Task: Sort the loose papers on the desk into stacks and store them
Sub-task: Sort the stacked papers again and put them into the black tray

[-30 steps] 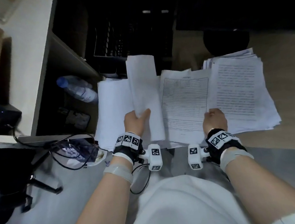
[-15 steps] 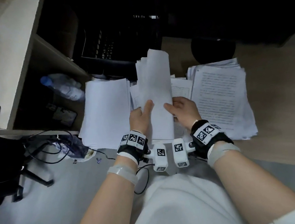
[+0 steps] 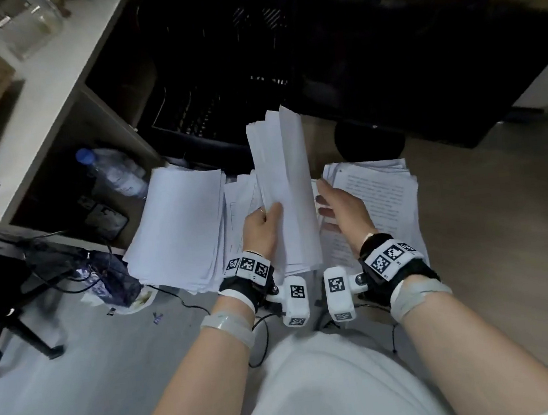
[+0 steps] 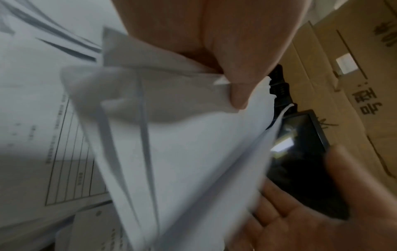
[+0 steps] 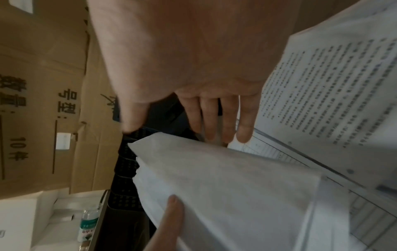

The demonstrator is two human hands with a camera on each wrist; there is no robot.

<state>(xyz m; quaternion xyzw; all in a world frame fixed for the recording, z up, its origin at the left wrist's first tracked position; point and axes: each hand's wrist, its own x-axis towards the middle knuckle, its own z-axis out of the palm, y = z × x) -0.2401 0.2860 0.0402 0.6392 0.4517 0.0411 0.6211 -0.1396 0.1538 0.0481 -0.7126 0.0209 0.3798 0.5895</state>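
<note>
sorting well underway, nothing stored yet

left hand (image 3: 262,224) pinches a raised sheaf (image 3: 285,185) over the desk (image 3: 491,215); right hand (image 3: 343,207) hovers spread, empty; blank stack (image 3: 178,229) and printed stack (image 3: 381,194) lie either side.

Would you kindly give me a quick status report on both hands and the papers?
Left hand grips the paper bundle, raised on edge. Right hand open beside it, fingers straight. Blank stack left, printed stack right. Nothing in the way.

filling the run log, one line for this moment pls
left hand: grips paper bundle upright | right hand: open beside it | blank stack left
</note>
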